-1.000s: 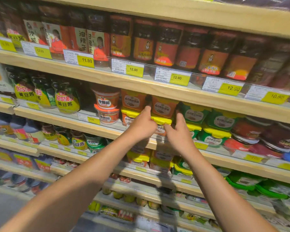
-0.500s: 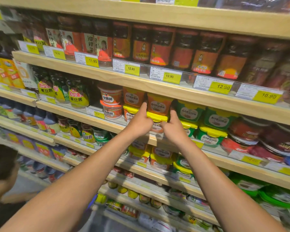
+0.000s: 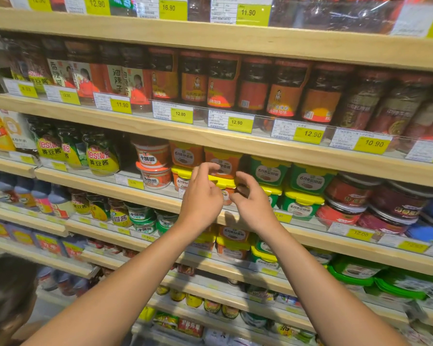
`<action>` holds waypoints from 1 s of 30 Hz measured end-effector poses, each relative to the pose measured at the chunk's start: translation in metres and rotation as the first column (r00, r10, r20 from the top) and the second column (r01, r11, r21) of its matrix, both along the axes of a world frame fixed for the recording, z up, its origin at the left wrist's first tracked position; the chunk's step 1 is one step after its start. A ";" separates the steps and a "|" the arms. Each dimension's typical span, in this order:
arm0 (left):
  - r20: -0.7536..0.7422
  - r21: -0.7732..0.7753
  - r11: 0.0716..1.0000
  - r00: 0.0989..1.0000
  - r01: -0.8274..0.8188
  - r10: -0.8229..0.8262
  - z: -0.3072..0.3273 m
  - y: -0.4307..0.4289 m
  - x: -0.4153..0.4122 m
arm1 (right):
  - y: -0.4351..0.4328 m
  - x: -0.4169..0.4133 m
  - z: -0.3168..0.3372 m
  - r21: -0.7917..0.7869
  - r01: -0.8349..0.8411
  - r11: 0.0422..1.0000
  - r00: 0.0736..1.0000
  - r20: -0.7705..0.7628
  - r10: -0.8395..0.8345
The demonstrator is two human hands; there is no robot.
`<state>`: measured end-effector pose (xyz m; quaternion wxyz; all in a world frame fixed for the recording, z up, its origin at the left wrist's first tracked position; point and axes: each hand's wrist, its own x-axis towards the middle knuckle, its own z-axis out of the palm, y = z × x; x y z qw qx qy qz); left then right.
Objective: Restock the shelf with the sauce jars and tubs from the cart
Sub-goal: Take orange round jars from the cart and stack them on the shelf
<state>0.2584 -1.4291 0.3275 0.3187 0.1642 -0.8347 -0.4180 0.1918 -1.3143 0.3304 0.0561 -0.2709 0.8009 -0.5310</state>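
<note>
The orange tubs (image 3: 223,161) sit stacked on the shelf (image 3: 125,189), just beyond both hands. Half a second ago the fingers reached in against them. Now the left hand (image 3: 201,198) and right hand (image 3: 254,206) have drawn back, fingers loosely curled and holding nothing, so this placement looks finished. Green tubs (image 3: 269,171) stand just right of the right hand.
</note>
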 end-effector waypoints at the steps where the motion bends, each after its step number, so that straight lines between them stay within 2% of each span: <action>1: -0.009 0.024 0.998 0.998 0.062 -0.061 -0.002 0.005 -0.003 | 0.007 0.001 -0.001 -0.057 0.037 0.998 0.999 -0.025 -0.038; 4: 0.022 0.153 0.959 0.969 0.238 -0.244 -0.003 0.019 -0.015 | 0.031 0.001 -0.005 -0.195 0.195 0.961 0.973 -0.084 -0.214; 6: 0.086 0.236 0.928 0.945 0.288 -0.315 -0.002 0.028 -0.024 | 0.044 -0.001 -0.007 -0.266 0.288 0.920 0.947 -0.062 -0.314; 9: 0.179 0.284 0.912 0.918 0.296 -0.354 0.000 0.039 -0.036 | 0.056 -0.008 -0.010 -0.218 0.364 0.905 0.924 -0.038 -0.381; 13: 0.316 0.227 0.941 0.896 0.250 -0.313 0.003 0.045 -0.050 | 0.060 -0.017 -0.007 0.009 0.293 0.956 0.956 0.015 -0.293; 16: 0.341 0.179 0.951 0.891 0.252 -0.300 0.006 0.047 -0.056 | 0.065 -0.021 -0.002 0.066 0.216 0.974 0.973 0.063 -0.220; 20: 0.403 0.092 0.951 0.862 0.297 -0.308 0.010 0.037 -0.062 | 0.075 -0.028 0.003 0.181 0.130 0.975 0.990 0.031 -0.138; 23: 0.449 0.059 0.946 0.838 0.317 -0.309 0.012 0.030 -0.064 | 0.079 -0.031 0.005 0.203 0.061 0.977 0.998 0.021 -0.067; 30: 0.386 0.137 0.939 0.856 0.315 -0.344 0.000 0.032 -0.064 | 0.081 -0.035 -0.003 0.147 0.048 0.988 0.997 0.048 -0.055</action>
